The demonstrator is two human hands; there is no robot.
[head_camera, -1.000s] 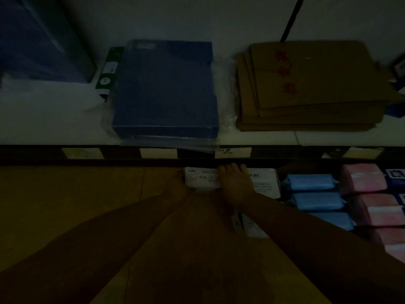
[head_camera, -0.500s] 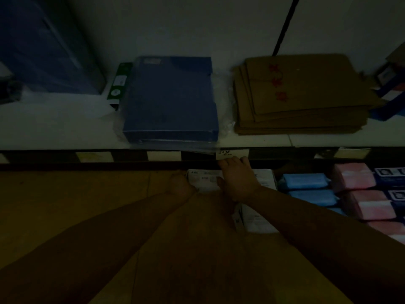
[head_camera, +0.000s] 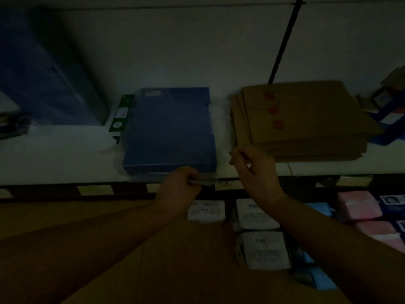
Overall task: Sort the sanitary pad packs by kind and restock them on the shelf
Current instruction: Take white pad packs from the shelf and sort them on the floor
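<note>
Looking down in dim light, we are holding both hands at the front edge of a white upper shelf (head_camera: 54, 163). Our left hand (head_camera: 177, 191) is curling its fingers and pinching a corner of clear plastic wrap (head_camera: 203, 182) that is sticking out from under a flat dark-blue rectangular box (head_camera: 169, 130), which is lying at twelve o'clock from that hand. Our right hand (head_camera: 256, 174) is hovering at three o'clock from the box, with thumb and forefinger pressing together; we cannot tell whether they are gripping anything. A stack of brown paper envelopes (head_camera: 302, 119) with red characters is resting at one o'clock from the right hand. Three white rectangular sanitary pad packs (head_camera: 256, 213) are sitting on the lower level at six o'clock from our hands, and neither hand is touching them. One is lying beneath the left wrist and two are lying in a column beneath the right. Soft blue packs (head_camera: 317, 210) and pink packs (head_camera: 357, 205) are lying at three o'clock from the white ones.
</note>
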